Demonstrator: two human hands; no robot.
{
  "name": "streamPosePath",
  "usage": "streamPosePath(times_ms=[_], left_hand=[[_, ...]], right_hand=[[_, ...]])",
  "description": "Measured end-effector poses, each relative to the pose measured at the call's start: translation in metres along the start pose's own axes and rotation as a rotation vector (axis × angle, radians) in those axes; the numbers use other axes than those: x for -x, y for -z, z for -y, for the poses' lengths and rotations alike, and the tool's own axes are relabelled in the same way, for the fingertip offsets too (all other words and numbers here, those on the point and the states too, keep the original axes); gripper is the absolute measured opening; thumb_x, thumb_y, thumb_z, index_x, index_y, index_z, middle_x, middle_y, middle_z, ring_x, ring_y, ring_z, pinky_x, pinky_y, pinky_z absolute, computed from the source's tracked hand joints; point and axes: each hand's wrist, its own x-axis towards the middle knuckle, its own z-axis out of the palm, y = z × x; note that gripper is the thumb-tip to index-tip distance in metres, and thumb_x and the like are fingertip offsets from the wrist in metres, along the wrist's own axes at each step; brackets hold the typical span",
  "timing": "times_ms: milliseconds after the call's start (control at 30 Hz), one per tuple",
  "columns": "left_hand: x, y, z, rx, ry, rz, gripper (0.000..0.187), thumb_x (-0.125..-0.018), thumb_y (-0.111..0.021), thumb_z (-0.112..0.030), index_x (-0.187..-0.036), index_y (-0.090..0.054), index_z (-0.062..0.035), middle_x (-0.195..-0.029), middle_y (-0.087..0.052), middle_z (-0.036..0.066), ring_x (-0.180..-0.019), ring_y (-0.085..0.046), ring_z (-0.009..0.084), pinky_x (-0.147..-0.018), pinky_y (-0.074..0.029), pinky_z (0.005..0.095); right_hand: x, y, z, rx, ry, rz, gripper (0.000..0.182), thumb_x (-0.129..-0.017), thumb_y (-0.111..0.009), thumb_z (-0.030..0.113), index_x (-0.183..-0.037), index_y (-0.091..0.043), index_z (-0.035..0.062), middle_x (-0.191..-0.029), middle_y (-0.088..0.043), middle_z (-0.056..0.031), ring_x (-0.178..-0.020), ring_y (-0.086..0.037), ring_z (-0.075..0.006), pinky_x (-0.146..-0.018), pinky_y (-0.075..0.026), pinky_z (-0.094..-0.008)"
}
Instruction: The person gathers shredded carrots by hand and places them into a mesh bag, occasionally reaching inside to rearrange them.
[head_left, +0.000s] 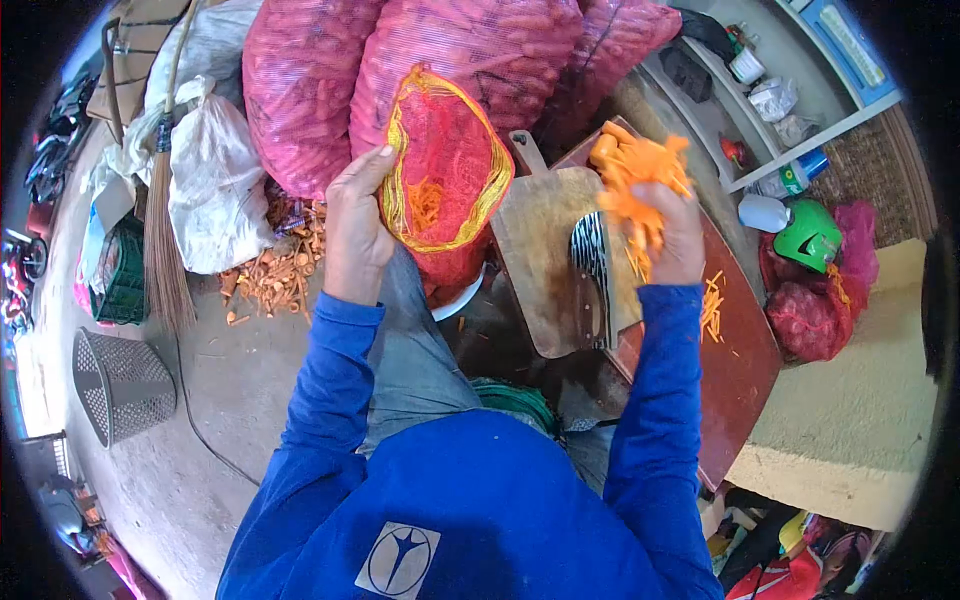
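My left hand [360,230] grips the yellow-edged rim of a red mesh bag [455,150] and holds its mouth open. Some orange carrot strips [425,207] lie inside the bag. To the right, my right hand [680,235] is closed around a large bunch of carrot strips [640,170], raised over the far side of the red table [740,400]. Between my hands sits a worn wooden cutting board [530,220]. On it rests what looks like a knife with a zebra-striped blade [588,245]. The bag's lower end hangs over a white basin [460,300], mostly hidden.
Large pink mesh sacks of carrots [470,50] stand at the back. Carrot scraps [275,275] are piled on the floor at left, near a broom [167,240] and a grey plastic basket [125,385]. Loose carrot strips [712,305] and a green helmet [808,237] are at right.
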Motion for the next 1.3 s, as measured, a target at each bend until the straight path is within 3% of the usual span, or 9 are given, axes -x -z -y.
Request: streamPosePath(times_ms=[133, 267, 533, 667, 767, 967, 1100, 1233, 1300], left_hand=[[-0.002, 0.004, -0.001, -0.018, -0.022, -0.013, 0.021, -0.097, -0.059, -0.008, -0.113, -0.065, 0.0052, -0.107, -0.071, 0.013, -0.097, -0.069, 0.0202, -0.09, -0.054, 0.0324], [0.0, 0.006, -0.006, 0.012, -0.017, 0.014, 0.022, -0.097, -0.058, -0.007, -0.114, -0.064, 0.0065, -0.111, -0.07, 0.014, -0.101, -0.068, 0.0205, -0.092, -0.054, 0.0329], [0.003, 0.004, -0.01, 0.04, -0.066, -0.051, 0.025, -0.095, -0.062, -0.004, -0.115, -0.065, 0.0096, -0.106, -0.071, 0.014, -0.095, -0.068, 0.0179, -0.086, -0.053, 0.0288], [0.003, 0.002, -0.01, 0.035, -0.071, -0.038, 0.025, -0.094, -0.062, -0.004, -0.115, -0.065, 0.0096, -0.107, -0.071, 0.014, -0.095, -0.068, 0.0182, -0.087, -0.054, 0.0295], [0.0, 0.005, -0.005, 0.011, -0.07, -0.026, 0.025, -0.094, -0.063, -0.004, -0.115, -0.066, 0.0091, -0.107, -0.071, 0.014, -0.095, -0.068, 0.0192, -0.088, -0.054, 0.0306], [-0.008, 0.021, -0.012, 0.013, 0.021, 0.036, 0.026, -0.098, -0.057, -0.008, -0.118, -0.064, 0.0079, -0.117, -0.069, 0.016, -0.104, -0.068, 0.0232, -0.095, -0.054, 0.0355], [-0.003, 0.024, -0.018, 0.039, 0.054, 0.108, 0.028, -0.101, -0.055, -0.011, -0.121, -0.062, 0.0073, -0.121, -0.067, 0.016, -0.107, -0.067, 0.023, -0.097, -0.053, 0.0353], [0.001, 0.021, -0.015, 0.02, 0.061, 0.121, 0.028, -0.101, -0.055, -0.01, -0.122, -0.062, 0.0072, -0.122, -0.067, 0.017, -0.109, -0.066, 0.0228, -0.098, -0.052, 0.0351], [0.006, 0.012, -0.01, -0.045, 0.05, 0.073, 0.029, -0.101, -0.055, -0.012, -0.123, -0.062, 0.0055, -0.123, -0.067, 0.015, -0.11, -0.066, 0.0224, -0.097, -0.053, 0.0352]], right_hand=[[-0.032, -0.084, -0.026, -0.142, -0.105, 0.225, 0.04, -0.078, -0.071, 0.012, -0.116, -0.061, 0.0025, -0.097, -0.07, -0.0078, -0.068, -0.068, -0.0149, -0.053, -0.055, -0.0253], [-0.047, -0.161, -0.071, -0.405, -0.142, 0.334, 0.045, -0.072, -0.074, -0.002, -0.116, -0.062, -0.0019, -0.099, -0.07, -0.0111, -0.09, -0.07, -0.0219, -0.074, -0.06, -0.0343], [-0.047, -0.18, -0.135, 0.695, 0.257, 0.344, 0.05, -0.083, -0.076, 0.025, -0.122, -0.064, -0.0041, -0.112, -0.071, -0.0213, -0.1, -0.07, -0.0344, -0.089, -0.053, -0.0421], [-0.049, -0.165, -0.116, 0.727, 0.154, 0.448, 0.034, -0.086, -0.069, 0.025, -0.109, -0.072, -0.0001, -0.1, -0.071, -0.0243, -0.096, -0.07, -0.0378, -0.087, -0.054, -0.0429], [-0.048, -0.154, -0.113, 0.767, 0.477, 0.454, 0.019, -0.087, -0.061, 0.003, -0.102, -0.072, -0.0029, -0.084, -0.072, -0.0163, -0.076, -0.07, -0.0266, -0.072, -0.054, -0.0361], [0.034, -0.065, -0.038, 0.654, 0.723, 0.224, 0.022, -0.084, -0.061, 0.001, -0.104, -0.071, -0.0001, -0.098, -0.07, -0.0209, -0.095, -0.068, -0.0377, -0.085, -0.054, -0.0421], [0.108, 0.06, -0.038, 1.089, 0.526, -0.191, 0.035, -0.085, -0.067, 0.008, -0.118, -0.065, -0.001, -0.116, -0.064, -0.023, -0.111, -0.061, -0.0391, -0.095, -0.048, -0.0446], [0.191, 0.183, -0.07, 1.494, 0.292, -0.401, 0.077, -0.079, -0.078, 0.032, -0.141, -0.046, -0.001, -0.129, -0.051, -0.0254, -0.12, -0.051, -0.0444, -0.102, -0.041, -0.0493], [0.217, 0.195, -0.075, 1.542, -0.075, -0.514, 0.101, -0.072, -0.082, 0.045, -0.149, -0.034, 0.0, -0.135, -0.042, -0.0275, -0.124, -0.045, -0.0457, -0.105, -0.038, -0.0508]])
